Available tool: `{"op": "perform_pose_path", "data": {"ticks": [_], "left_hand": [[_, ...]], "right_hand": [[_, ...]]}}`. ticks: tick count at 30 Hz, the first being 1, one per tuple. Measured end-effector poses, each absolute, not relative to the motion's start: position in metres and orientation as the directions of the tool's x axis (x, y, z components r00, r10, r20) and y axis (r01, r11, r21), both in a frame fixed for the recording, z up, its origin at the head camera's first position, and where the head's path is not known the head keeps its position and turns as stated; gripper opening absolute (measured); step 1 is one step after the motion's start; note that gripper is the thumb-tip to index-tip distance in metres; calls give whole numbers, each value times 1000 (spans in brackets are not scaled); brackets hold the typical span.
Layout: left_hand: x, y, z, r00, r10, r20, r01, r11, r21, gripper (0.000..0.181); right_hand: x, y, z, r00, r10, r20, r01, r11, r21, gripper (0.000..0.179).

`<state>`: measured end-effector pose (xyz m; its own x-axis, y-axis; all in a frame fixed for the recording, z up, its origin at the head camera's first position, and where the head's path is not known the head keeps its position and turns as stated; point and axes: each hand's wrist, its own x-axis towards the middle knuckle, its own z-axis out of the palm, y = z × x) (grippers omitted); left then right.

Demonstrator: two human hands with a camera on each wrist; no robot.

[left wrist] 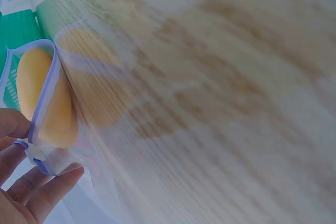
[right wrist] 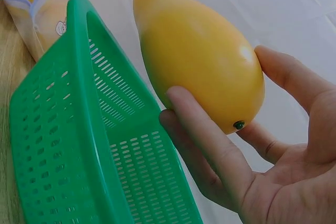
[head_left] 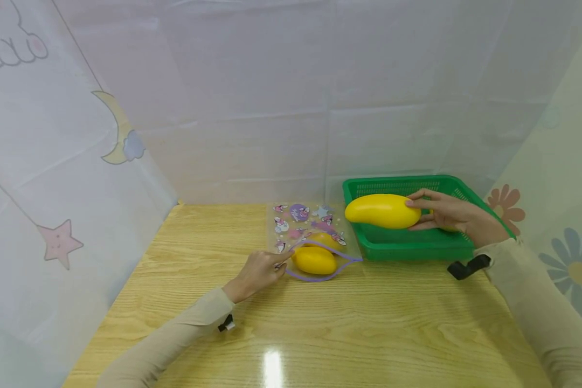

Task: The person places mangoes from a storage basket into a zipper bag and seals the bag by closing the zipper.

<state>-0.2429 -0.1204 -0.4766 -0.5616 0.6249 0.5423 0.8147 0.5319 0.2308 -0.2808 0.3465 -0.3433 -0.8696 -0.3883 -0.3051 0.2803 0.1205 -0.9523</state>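
Observation:
My right hand (head_left: 448,213) grips a large yellow mango (head_left: 383,210) by its stem end, above the green basket (head_left: 417,252). In the right wrist view, fingers and thumb curl round the mango (right wrist: 202,51), with its small dark stem spot showing. At the left, my left hand (head_left: 259,272) pinches one corner of a clear zip bag (head_left: 278,229) with a purple rim and cartoon prints. The bag's mouth gapes toward me. Inside are two yellow mangoes, the nearer mango (head_left: 315,261) at the opening. The left wrist view shows the bag's slider (left wrist: 35,153) by my fingers.
Another yellow fruit (head_left: 448,229) lies in the right part of the basket, mostly hidden behind my right hand. Bag and basket stand side by side at the back of the wooden table (head_left: 320,328). A pale cloth (head_left: 252,108) hangs behind.

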Motion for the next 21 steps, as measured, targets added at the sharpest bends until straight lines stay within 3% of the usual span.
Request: {"op": "perform_pose_path", "data": {"ticks": [21], "left_hand": [[-242,-121,-475,-568,628,532,811,538,229,37]], "right_hand": [[-260,329,-341,-859,-444,-255,203,161,-966,27]]}}
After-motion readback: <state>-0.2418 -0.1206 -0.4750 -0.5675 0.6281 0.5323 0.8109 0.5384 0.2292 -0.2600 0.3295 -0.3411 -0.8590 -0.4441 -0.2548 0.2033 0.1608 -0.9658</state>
